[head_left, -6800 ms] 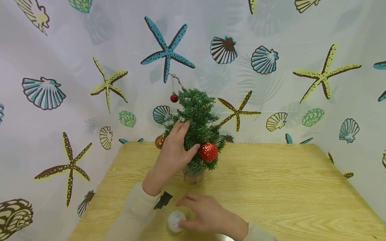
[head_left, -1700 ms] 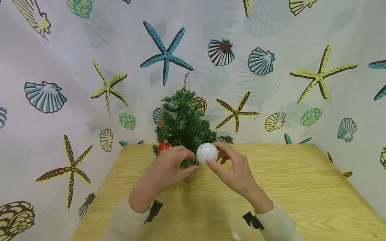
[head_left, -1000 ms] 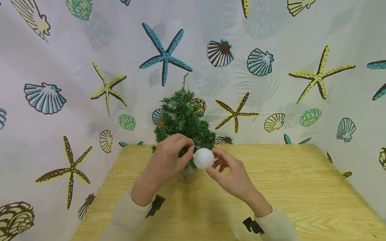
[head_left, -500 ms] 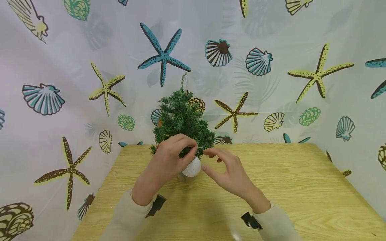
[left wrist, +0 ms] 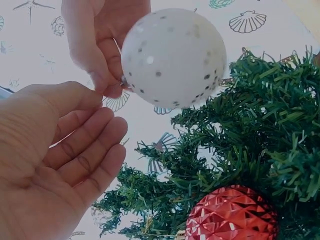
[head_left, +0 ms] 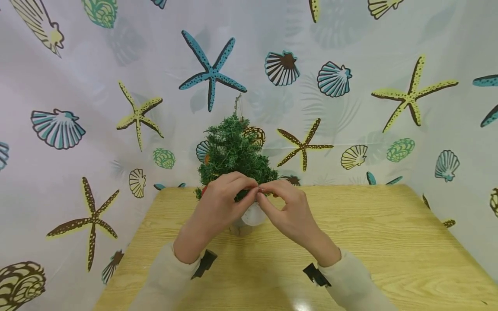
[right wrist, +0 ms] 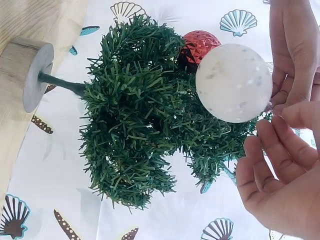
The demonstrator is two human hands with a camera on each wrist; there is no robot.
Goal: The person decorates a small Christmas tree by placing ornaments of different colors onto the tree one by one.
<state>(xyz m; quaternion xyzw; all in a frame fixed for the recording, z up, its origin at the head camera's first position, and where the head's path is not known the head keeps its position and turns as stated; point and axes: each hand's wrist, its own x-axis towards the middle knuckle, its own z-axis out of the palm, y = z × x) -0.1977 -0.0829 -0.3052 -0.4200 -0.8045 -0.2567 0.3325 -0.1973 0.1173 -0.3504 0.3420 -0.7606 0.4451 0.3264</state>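
Note:
A white speckled Christmas bauble point(head_left: 253, 215) hangs below both hands in the head view, just in front of the small green artificial tree point(head_left: 233, 151). My left hand point(head_left: 218, 203) pinches its thin hanging string between thumb and index finger, the other fingers loosely bent. My right hand point(head_left: 289, 211) meets it fingertip to fingertip, thumb and index pinching by the metal cap point(left wrist: 125, 80). The hands partly cover the bauble from above. A faceted red bauble point(left wrist: 232, 215) hangs on the tree beside the left hand.
The tree stands on a round base point(right wrist: 39, 77) on a wood-grain table point(head_left: 369, 242). An orange bauble point(head_left: 207, 158) shows at its left side. Behind and around the table hangs a white curtain point(head_left: 311, 26) printed with starfish and shells.
The white bauble was lifted off the table. The right hand then let go of its body and now pinches near the cap. The tree has turned, its red bauble shifting left.

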